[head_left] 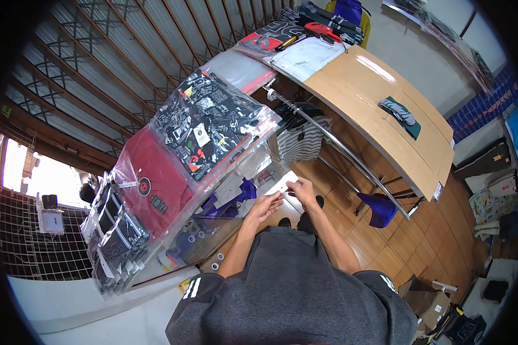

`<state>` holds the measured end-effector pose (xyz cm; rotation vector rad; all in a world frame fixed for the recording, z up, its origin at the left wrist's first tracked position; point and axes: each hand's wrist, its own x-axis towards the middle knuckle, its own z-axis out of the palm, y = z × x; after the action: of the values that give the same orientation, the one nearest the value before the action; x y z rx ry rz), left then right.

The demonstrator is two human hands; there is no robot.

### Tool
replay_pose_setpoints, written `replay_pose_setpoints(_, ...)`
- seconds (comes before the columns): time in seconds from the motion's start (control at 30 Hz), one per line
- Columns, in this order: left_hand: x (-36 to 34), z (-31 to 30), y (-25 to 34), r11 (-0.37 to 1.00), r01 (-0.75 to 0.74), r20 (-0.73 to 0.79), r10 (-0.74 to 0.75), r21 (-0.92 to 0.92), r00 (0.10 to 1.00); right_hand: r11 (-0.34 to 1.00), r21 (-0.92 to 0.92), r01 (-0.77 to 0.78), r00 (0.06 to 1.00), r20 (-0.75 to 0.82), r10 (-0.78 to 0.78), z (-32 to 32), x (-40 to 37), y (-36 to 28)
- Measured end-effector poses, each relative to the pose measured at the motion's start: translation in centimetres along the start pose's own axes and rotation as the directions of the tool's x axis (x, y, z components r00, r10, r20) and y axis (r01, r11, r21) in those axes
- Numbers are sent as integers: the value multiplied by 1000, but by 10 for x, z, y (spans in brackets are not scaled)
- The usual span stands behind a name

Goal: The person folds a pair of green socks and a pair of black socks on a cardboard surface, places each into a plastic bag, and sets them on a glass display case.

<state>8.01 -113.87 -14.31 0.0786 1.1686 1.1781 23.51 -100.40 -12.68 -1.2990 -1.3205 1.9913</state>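
Observation:
In front of my body, both hands are close together beside the glass display case. My left hand (266, 207) has its fingers bent, with the fingertips near a small white piece (281, 185) that looks like a card or tag. My right hand (302, 191) pinches at the lower right edge of that white piece. What lies between the fingertips is too small to make out. Left of my hands, bagged clothes cover the case: a black printed garment (207, 123) and a red garment (158, 181).
A brown board table (380, 98) at the right bears a dark green folded cloth (402, 117). Beneath it, a chrome rail (339, 144) holds hanging clothes. A purple cloth (377, 211) hangs lower down. An open cardboard box (425, 303) stands at the lower right.

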Motion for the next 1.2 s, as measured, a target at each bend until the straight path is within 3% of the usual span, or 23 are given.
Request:
replay_pose_setpoints(0.2,20,-26,-8,963,-114,-128,84,-245,988,998,45,40,992,-125,-34,-46,-35,-9)
replay_pose_setpoints(0.27,31,-27,-5,955,-160,-186,115,-249,976,998,-37,60,987,-147,-65,-73,-48,-12)
replay_pose_setpoints(0.37,47,-18,-3,950,-222,-273,158,-219,949,994,61,86,969,-238,-69,-116,-66,-7)
replay_pose_setpoints(0.47,59,6,-1,965,-255,-256,233,-55,938,981,142,134,931,-358,-75,-155,-94,-21)
replay_pose_setpoints(0.6,60,61,13,965,-260,-96,262,38,960,963,73,258,806,-566,-173,-205,-114,-25)
replay_pose_setpoints(0.7,67,102,33,964,-252,33,250,82,968,945,142,294,766,-626,-144,-244,-119,-24)
replay_pose_setpoints(0.8,77,138,57,962,-240,154,220,127,963,918,178,356,724,-673,-150,-255,-131,-63)
replay_pose_setpoints(1.0,93,212,107,882,-332,335,218,333,916,870,180,459,653,-732,-194,-300,-114,-102)
replay_pose_setpoints(1.13,107,257,137,808,-384,372,222,448,901,836,169,523,638,-728,-252,-335,-86,-128)
replay_pose_setpoints(1.2,116,278,152,802,-433,350,299,411,888,823,118,556,602,-740,-300,-355,-70,-138)
